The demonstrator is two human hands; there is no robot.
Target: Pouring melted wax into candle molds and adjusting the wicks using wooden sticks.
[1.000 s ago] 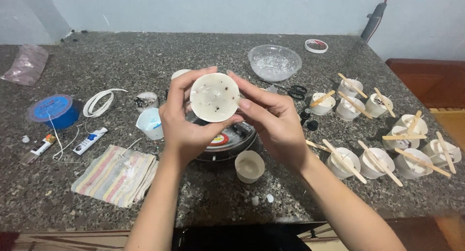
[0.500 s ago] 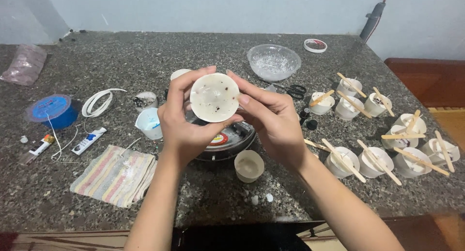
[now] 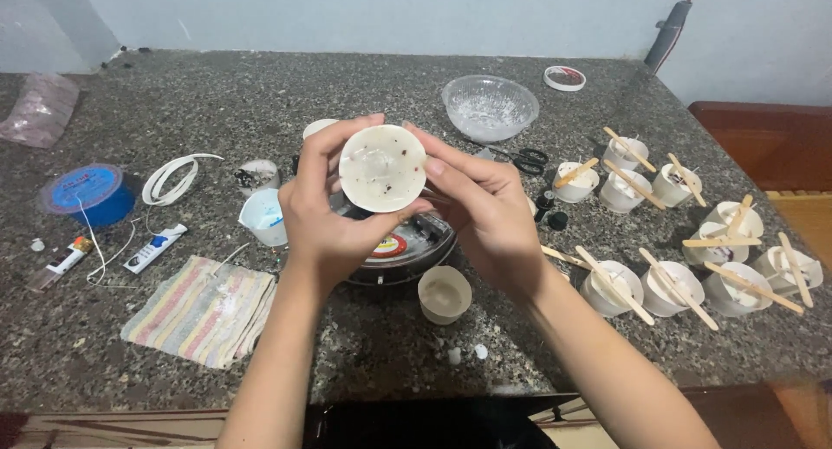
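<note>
White wax fills the small round cup you hold up in both your left hand and right hand above the counter's middle, seemingly inspecting it, so any turning should stay level.

Bare granite counter lies open at the back left. On the right, cups with wooden sticks crowd the way; a dark round appliance sits under both hands.
</note>
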